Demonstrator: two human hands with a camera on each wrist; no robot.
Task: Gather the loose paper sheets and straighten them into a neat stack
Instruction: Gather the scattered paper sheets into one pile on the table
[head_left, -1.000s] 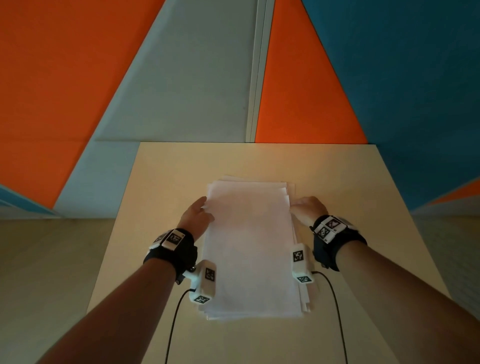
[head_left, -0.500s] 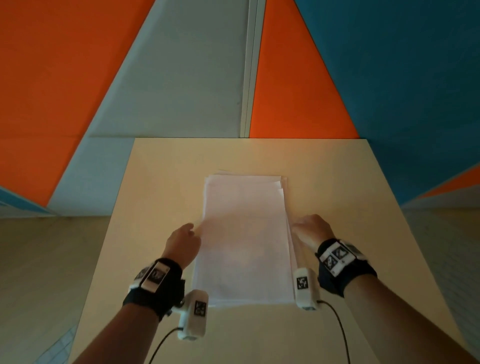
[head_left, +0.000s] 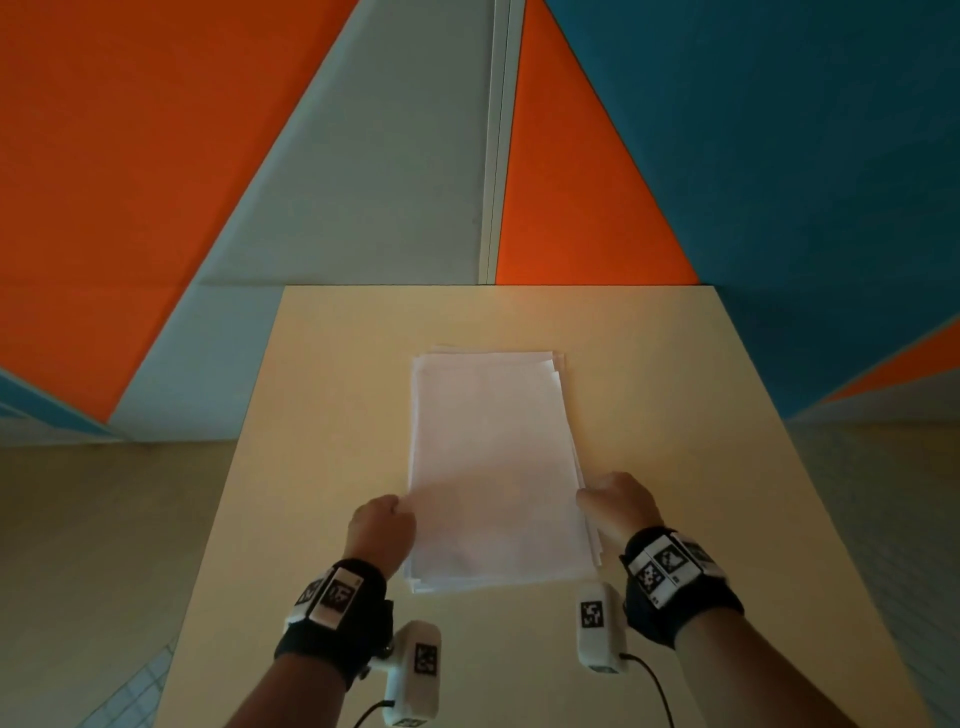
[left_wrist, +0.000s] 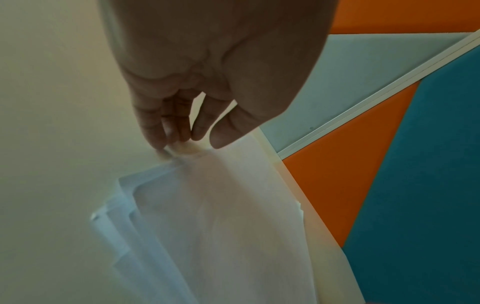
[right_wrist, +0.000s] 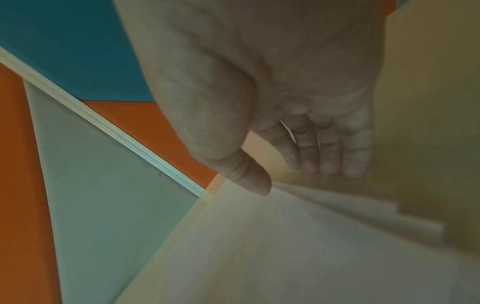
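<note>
Both hands have slid back along the pile toward me since a second ago, from near its middle to its near third, and the sheets look more squared than they did then.

Nearest me, on my side of the pile (head_left: 493, 467), I see the wrist cameras and bands with black-and-white square markers (head_left: 592, 614); these are coded patterns, not words. Beyond them I can read no brand, label or writing anywhere, and the top sheet looks blank.

My left hand (head_left: 382, 530) sits at the pile's left edge, near the near corner. From the left wrist view its fingers (left_wrist: 166, 127) are curled with the thumb close against them, pinching the edge of the sheets. My right hand (head_left: 618, 501) is at the pile's right edge, opposite the left. There the thumb lies on the top sheet and the fingers (right_wrist: 330, 156) are together, lightly bent, beside or under the edge; I judge it a grip, though the contact underneath is hidden.

As for progress, I judge gathering done: every sheet I can see lies in one pile at the middle of the table (head_left: 322, 415). Straightening is not finished. Staggered corners show at the pile's near left, and edges fan out along its right side and at its far right corner. What is left, I think, is squaring those edges.
</note>
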